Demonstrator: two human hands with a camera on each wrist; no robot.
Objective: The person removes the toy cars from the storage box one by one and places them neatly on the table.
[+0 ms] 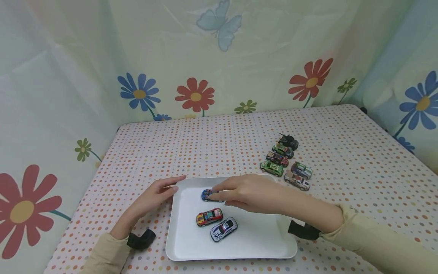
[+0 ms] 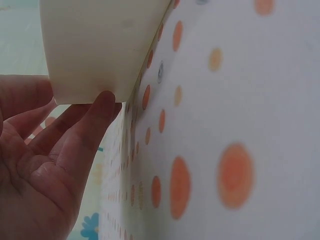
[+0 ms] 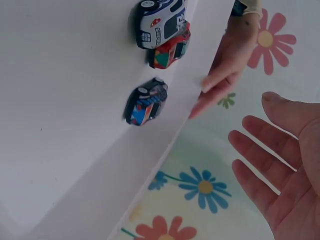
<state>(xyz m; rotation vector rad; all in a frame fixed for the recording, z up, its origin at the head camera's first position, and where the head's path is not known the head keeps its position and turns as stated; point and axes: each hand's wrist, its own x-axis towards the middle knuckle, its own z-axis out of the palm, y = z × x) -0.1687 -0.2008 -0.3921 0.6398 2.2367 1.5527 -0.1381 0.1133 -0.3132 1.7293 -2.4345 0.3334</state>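
Observation:
My right hand [image 1: 251, 193] is over the far part of a white tray [image 1: 253, 243], partly hiding a blue toy car [image 1: 206, 195] in the head view. Its fingers are spread and hold nothing in the right wrist view, apart from that car [image 3: 150, 102]. At the tray's far left corner, my left hand [image 1: 150, 199] touches the rim with extended fingers. The left wrist view has those fingertips [image 2: 104, 100] against the outer wall. A red and yellow toy car [image 1: 209, 217] and a white and blue one [image 1: 224, 229] sit in the tray.
Beyond the tray's far right corner stand several toy cars, among them a green one [image 1: 272, 168], a white one [image 1: 297, 180] and a black military-style one [image 1: 288, 142]. A dotted cloth [image 1: 164, 152] covers the table. Flowered curtains [image 1: 253, 45] hang behind it.

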